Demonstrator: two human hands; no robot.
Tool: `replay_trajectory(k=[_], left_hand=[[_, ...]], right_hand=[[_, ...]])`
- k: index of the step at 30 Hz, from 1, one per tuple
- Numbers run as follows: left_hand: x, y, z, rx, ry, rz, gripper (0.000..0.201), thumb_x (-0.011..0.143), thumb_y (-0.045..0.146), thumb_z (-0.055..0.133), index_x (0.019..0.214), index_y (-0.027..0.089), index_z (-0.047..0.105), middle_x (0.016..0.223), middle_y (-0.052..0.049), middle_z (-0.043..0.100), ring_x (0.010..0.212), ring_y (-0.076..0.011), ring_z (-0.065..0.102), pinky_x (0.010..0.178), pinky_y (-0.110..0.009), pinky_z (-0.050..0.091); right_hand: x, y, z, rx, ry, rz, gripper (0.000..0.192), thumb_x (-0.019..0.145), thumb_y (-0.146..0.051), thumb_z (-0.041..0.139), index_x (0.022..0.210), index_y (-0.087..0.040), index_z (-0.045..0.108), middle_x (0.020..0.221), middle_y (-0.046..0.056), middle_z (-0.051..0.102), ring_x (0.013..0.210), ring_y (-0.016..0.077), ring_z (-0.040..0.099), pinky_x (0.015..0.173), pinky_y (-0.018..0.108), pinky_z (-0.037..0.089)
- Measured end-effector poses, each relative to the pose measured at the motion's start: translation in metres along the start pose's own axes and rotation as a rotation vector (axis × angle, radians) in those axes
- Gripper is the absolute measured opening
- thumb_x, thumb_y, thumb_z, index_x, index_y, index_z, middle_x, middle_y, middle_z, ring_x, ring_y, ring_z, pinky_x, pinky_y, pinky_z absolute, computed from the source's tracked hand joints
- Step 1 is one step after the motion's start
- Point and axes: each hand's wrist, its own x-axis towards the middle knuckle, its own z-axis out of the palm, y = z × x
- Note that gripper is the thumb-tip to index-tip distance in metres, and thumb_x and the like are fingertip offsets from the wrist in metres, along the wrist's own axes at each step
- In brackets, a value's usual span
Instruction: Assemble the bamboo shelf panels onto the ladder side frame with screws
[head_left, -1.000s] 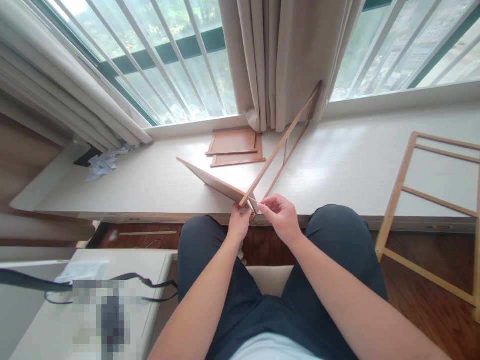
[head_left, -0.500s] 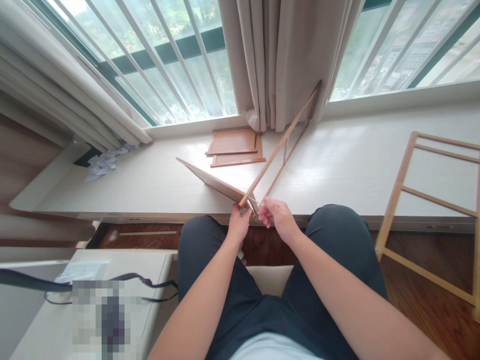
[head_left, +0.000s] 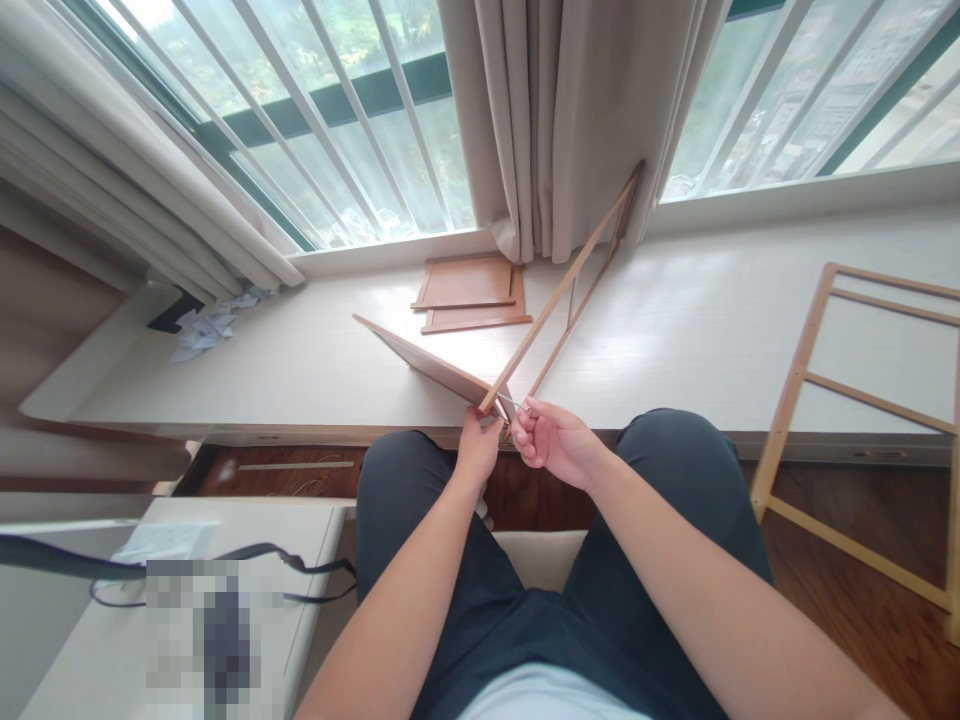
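Observation:
My left hand (head_left: 478,447) is closed around the near end of a wooden frame (head_left: 574,270), where it meets a wooden panel (head_left: 427,362). The frame leans away from me with its far end by the curtain, and the panel slants off to the left. Between the fingers of my right hand (head_left: 551,442) is a thin metal hex key (head_left: 511,402). Its shaft reaches left to the frame's end beside my left fingers; the tip is hidden at the joint.
Two flat wooden panels (head_left: 469,285) lie overlapped on the white window ledge (head_left: 750,330). Another wooden frame (head_left: 814,377) leans at the right. Crumpled paper (head_left: 202,330) lies at the left by the curtain. A white table (head_left: 315,540) with a dark strap (head_left: 277,560) stands at lower left.
My right hand has turned over around the hex key, its palm side now showing more, and has shifted slightly. The left hand, frame and panel have stayed put.

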Motion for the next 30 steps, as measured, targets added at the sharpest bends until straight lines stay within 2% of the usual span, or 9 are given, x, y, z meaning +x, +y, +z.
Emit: replay_trajectory(k=[5,18,24,27,30], left_hand=[[-0.001,0.001,0.001,-0.005,0.014,-0.005,0.034,0.085,0.031,0.067,0.115,0.019,0.057,0.11,-0.009,0.07,0.092,-0.0221,0.069,0.074,-0.031,0.053],[0.001,-0.003,0.001,0.004,0.027,0.02,0.031,0.086,0.031,0.066,0.113,0.019,0.057,0.116,-0.01,0.069,0.095,-0.022,0.069,0.076,-0.031,0.053],[0.002,-0.004,0.001,0.001,0.041,0.042,0.029,0.086,0.031,0.067,0.111,0.019,0.058,0.113,-0.009,0.069,0.095,-0.0214,0.069,0.076,-0.03,0.053],[0.0,-0.001,0.0,0.026,0.06,0.086,0.022,0.087,0.03,0.065,0.106,0.019,0.06,0.105,-0.007,0.069,0.09,-0.0202,0.068,0.076,-0.03,0.053],[-0.007,0.008,-0.003,0.069,0.063,0.219,0.015,0.09,0.029,0.061,0.1,0.019,0.062,0.095,-0.004,0.069,0.083,-0.0181,0.067,0.078,-0.031,0.053]], right_hand=[[-0.001,0.0,0.0,0.015,-0.003,0.011,0.035,0.083,-0.05,0.072,0.076,-0.021,0.053,0.068,-0.002,0.053,0.053,0.0119,0.039,0.046,0.022,0.029],[-0.001,-0.002,-0.002,0.106,-0.09,0.043,0.033,0.087,-0.044,0.072,0.076,-0.021,0.05,0.068,-0.004,0.048,0.053,0.0105,0.034,0.046,0.02,0.026],[-0.001,-0.003,-0.002,0.115,-0.087,0.051,0.032,0.087,-0.042,0.071,0.077,-0.021,0.05,0.067,-0.004,0.046,0.052,0.0105,0.033,0.045,0.02,0.027],[-0.001,-0.003,-0.002,0.16,-0.092,0.065,0.03,0.088,-0.039,0.072,0.076,-0.02,0.052,0.067,-0.004,0.046,0.053,0.0101,0.032,0.045,0.019,0.027],[-0.001,-0.003,-0.003,0.21,-0.099,0.087,0.029,0.089,-0.038,0.072,0.077,-0.019,0.053,0.067,-0.004,0.046,0.053,0.0095,0.033,0.044,0.018,0.029]])
